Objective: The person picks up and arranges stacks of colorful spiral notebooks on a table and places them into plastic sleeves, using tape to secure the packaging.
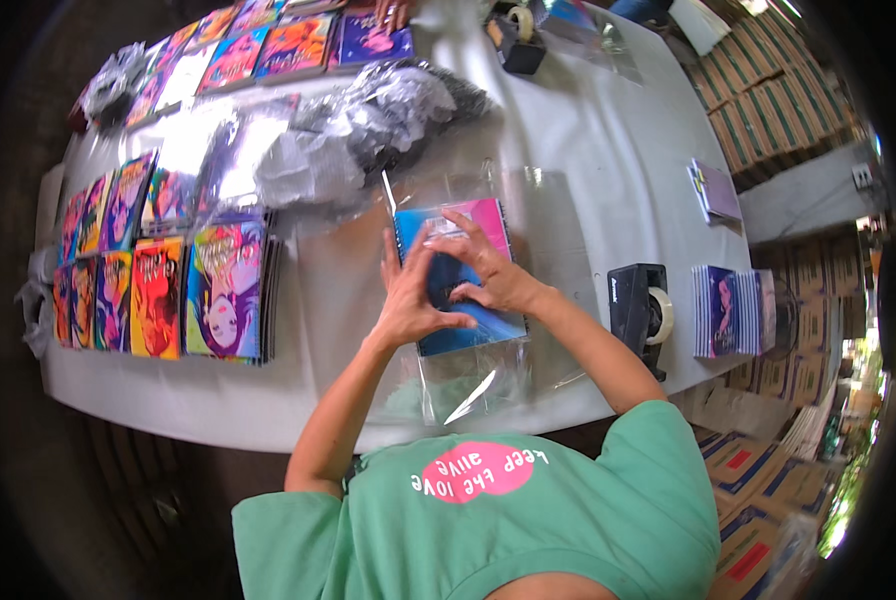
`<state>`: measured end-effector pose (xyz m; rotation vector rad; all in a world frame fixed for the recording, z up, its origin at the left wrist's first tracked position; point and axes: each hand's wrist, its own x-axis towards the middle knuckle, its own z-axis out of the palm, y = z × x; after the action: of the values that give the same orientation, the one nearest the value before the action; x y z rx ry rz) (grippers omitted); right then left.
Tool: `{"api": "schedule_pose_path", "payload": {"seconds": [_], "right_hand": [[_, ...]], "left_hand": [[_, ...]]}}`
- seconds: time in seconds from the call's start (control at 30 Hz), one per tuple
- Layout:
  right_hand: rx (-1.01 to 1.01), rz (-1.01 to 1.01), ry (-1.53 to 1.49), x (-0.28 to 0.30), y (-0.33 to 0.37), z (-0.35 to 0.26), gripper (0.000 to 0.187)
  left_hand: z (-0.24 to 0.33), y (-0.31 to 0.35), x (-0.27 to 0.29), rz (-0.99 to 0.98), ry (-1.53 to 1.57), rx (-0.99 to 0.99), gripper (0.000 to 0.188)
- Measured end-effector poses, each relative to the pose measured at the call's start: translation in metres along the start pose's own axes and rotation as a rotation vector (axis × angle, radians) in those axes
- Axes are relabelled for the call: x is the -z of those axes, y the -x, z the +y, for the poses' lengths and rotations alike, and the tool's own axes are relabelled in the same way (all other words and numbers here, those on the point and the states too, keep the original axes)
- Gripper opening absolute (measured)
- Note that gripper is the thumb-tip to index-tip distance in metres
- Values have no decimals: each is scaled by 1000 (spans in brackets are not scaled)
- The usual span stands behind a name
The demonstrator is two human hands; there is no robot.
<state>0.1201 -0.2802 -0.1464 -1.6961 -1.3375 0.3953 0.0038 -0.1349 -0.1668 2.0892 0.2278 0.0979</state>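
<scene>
A spiral-bound notebook with a blue and pink cover lies in front of me on a clear plastic sheet. My left hand rests on its left side, fingers stretched up over the cover and thumb apart. From the right, my right hand reaches over the upper part, its fingers spread and partly bent. Both hands touch the cover near a small pale label, which the fingers partly hide. Neither hand grips the notebook.
A black tape dispenser stands to my right, before a notebook stack. Colourful notebooks fill the left side. Crumpled plastic lies beyond my hands. Another dispenser and another person's hand are at the far edge.
</scene>
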Motion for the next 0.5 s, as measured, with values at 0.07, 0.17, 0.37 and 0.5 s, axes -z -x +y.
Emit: {"api": "schedule_pose_path", "payload": {"seconds": [0.07,0.17,0.37,0.5], "right_hand": [[53,-111,152,2,-3,5,96],[-61,-127,372,3,-3,-5,88],[-249,-130,699,-71,127,-64,55],[-449,15,68,-61,215,-120,37]], "left_hand": [[-17,-1,-8,207,590,-29,77],[-25,-3,-6,121,-158,-102,60],[-10,-1,7,-53,-247,-91,89],[-16,-6,8,-73,-111,-87,99]]}}
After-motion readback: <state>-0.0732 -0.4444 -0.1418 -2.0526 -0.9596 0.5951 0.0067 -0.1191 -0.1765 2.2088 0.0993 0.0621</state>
